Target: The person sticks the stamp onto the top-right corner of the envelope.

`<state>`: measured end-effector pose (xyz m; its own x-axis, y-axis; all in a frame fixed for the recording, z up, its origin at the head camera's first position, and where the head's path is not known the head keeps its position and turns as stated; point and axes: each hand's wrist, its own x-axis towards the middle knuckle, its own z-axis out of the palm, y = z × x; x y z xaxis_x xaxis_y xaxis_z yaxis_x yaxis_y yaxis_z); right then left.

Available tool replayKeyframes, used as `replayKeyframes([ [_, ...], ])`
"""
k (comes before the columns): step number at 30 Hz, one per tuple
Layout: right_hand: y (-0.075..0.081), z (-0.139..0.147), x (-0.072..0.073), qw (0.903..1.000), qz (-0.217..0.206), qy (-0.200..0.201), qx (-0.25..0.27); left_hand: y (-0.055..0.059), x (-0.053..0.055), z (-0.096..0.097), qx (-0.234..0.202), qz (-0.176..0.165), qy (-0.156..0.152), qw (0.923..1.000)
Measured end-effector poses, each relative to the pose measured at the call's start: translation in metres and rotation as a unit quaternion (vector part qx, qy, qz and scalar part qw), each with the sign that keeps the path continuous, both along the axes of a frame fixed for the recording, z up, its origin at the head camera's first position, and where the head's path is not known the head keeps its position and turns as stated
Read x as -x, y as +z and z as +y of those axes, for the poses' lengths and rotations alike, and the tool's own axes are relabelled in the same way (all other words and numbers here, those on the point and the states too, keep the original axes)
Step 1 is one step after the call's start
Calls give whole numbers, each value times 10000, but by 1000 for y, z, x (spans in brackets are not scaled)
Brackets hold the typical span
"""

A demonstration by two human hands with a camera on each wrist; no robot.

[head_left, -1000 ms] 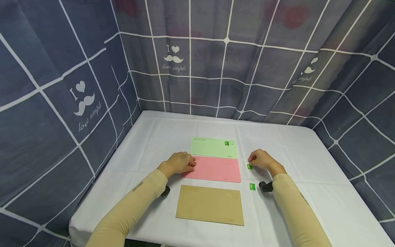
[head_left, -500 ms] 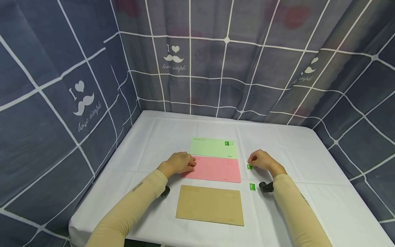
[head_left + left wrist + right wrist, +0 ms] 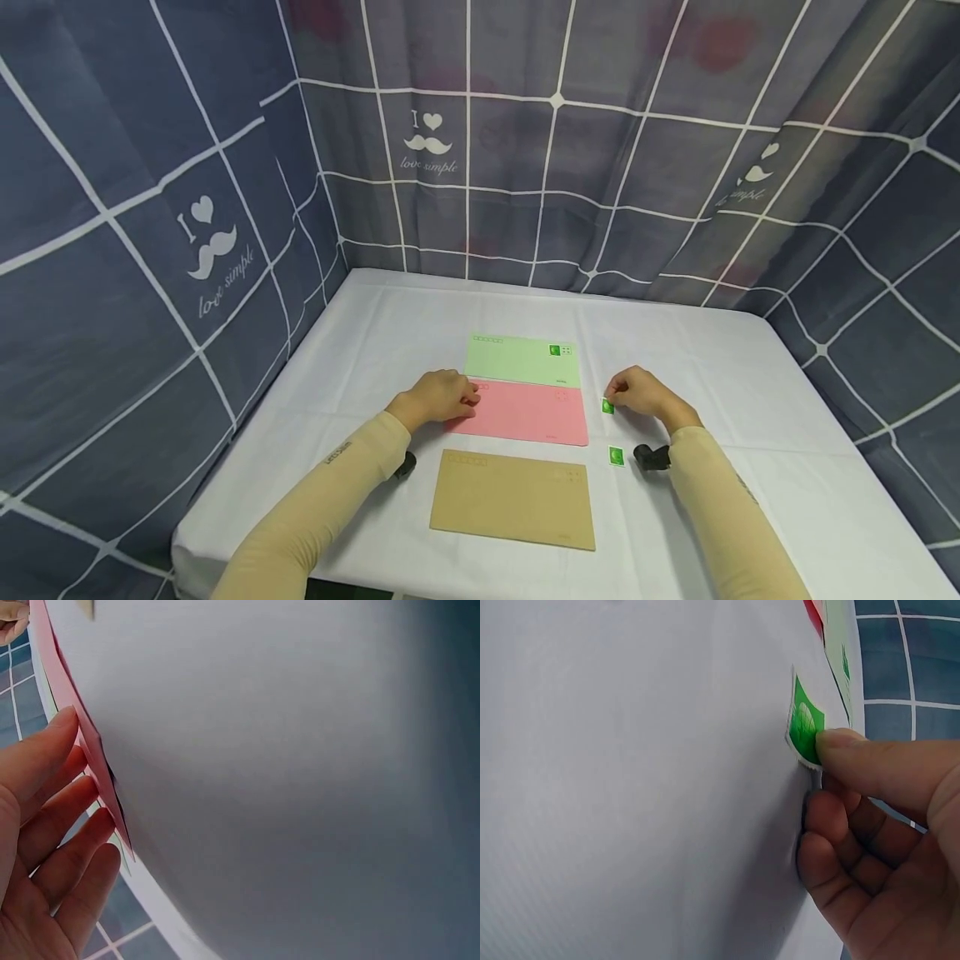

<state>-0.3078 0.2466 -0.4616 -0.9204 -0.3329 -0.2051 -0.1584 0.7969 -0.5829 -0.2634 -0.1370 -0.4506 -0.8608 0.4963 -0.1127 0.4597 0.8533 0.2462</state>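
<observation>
In the head view, my left hand [image 3: 442, 395] rests at the left end of a pink envelope [image 3: 528, 414]. The left wrist view has its thumb and fingertips touching the edge of the pink envelope [image 3: 71, 697], fingers loosely extended. My right hand [image 3: 640, 390] is to the right of the envelopes and pinches a green postage stamp [image 3: 607, 407]. Seen from the right wrist, the thumb presses on one edge of the stamp [image 3: 804, 724], which bows slightly; the fingers are curled, and the fingertip behind the stamp is mostly hidden.
A light green envelope [image 3: 517, 362] bearing a green stamp [image 3: 555, 350] lies just behind the pink one. Nearer the front is a brown envelope [image 3: 512, 500]. Another loose stamp [image 3: 617, 456] lies on the white tablecloth [image 3: 360, 517]. Patterned curtains [image 3: 510, 142] surround the table.
The head view has shifted slightly. Both hands, the stamps and the envelopes keep practically the same places.
</observation>
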Motion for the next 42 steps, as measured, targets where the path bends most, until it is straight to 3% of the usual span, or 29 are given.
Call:
replayKeyframes([
  [10, -3, 7, 1, 9979, -399, -96, 496, -4, 1, 1, 77, -52, 9, 10000],
  [23, -4, 10, 3, 9883, -868, 5, 1254, -3, 0, 2, 19, 1, 12, 10000],
  [29, 0, 10, 3, 9865, -869, 216, 1367, -5, 1, 2, 42, -40, 45, 10000],
  [36, 9, 12, 4, 9816, -762, 767, 1577, -2, -2, 2, 40, -75, 84, 9999],
  [42, 14, 6, 6, 9845, -849, 606, 1412, 0, -2, 2, 49, -90, 104, 9999],
])
